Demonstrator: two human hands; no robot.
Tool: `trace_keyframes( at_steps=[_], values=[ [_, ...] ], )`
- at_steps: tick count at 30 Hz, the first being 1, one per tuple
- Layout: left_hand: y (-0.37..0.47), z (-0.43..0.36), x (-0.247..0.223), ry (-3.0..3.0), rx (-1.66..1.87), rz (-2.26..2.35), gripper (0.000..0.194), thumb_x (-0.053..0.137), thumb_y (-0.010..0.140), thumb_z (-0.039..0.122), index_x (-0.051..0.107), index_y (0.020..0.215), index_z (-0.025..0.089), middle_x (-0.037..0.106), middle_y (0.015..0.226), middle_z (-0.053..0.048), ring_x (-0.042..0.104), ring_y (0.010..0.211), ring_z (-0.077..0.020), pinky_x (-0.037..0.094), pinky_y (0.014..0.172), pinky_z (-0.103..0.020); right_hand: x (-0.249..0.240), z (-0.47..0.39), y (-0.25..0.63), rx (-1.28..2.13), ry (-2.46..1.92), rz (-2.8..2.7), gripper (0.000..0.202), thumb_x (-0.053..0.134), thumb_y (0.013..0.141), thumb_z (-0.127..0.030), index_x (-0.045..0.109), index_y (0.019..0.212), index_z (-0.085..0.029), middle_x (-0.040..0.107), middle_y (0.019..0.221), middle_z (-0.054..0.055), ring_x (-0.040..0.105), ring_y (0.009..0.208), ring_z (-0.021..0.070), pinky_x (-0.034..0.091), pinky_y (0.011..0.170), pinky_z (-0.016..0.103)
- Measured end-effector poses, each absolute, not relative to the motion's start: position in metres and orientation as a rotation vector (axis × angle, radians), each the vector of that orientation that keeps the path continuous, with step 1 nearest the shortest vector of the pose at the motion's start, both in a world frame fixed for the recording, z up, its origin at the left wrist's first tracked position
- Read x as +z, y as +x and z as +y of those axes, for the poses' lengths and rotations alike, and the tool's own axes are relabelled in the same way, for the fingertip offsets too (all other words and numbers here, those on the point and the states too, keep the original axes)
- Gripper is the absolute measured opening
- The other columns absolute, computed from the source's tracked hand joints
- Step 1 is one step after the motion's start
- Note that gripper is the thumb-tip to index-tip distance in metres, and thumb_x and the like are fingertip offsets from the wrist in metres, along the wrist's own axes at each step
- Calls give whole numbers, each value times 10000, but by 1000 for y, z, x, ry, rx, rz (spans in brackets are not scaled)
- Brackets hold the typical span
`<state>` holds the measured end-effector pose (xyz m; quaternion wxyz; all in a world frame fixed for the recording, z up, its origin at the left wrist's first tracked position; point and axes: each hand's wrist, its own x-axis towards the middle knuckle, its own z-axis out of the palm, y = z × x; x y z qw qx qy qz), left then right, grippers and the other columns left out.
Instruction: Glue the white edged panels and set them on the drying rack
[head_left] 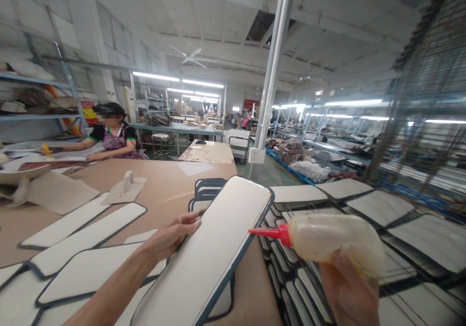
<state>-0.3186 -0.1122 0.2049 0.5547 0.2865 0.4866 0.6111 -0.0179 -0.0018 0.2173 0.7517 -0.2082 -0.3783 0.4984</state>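
Observation:
My left hand point(178, 233) grips the left edge of a long white panel point(207, 248) with rounded corners and a dark rim. The panel is tilted up above the table. In my right hand point(349, 287) is a translucent squeeze bottle point(335, 241) with a red nozzle point(273, 232), lying sideways. The nozzle's tip is at the panel's right edge, near its upper part. Part of my right hand is hidden behind the bottle. Similar white panels point(91, 236) with dark rims lie at the left.
A brown-topped table point(167, 175) spreads ahead, with a beige piece with a handle point(125, 190) on it. Racked panels point(382, 207) fill the right side. A metal post point(271, 73) rises beyond the table. A co-worker point(112, 136) works at the far left.

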Motion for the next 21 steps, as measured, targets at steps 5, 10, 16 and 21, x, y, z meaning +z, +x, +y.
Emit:
trace_keyframes(
  at_steps=[5,10,16,21],
  values=[
    [-314,-108,208,684,1457,1135,649,719,725,192,479,1327,158,728,978,-109,692,767,-193,551,646,-259,218,-6,-17,1129,-452,-839,425,829,530,-209,695,930,-262,681,609,-42,635,559,116,530,553,174],
    [-309,-105,212,661,1477,1120,607,724,717,188,523,1289,168,742,912,-96,696,728,-188,558,619,-253,217,-11,-14,1172,-465,-891,501,817,569,-251,663,1044,-277,697,641,-30,644,559,130,538,571,199],
    [-303,-101,221,634,1533,1125,563,754,672,153,592,1210,167,748,845,-81,695,676,-185,564,579,-251,213,-15,-10,1226,-450,-904,573,806,572,-246,629,1116,-281,698,639,-37,651,559,134,539,585,197],
    [-302,-95,230,605,1572,1147,514,681,723,83,572,1223,135,745,787,-83,688,618,-179,559,542,-248,208,-12,-2,1230,-476,-980,680,807,557,-234,572,1193,-292,726,777,-6,675,611,176,573,614,270]
  ],
)
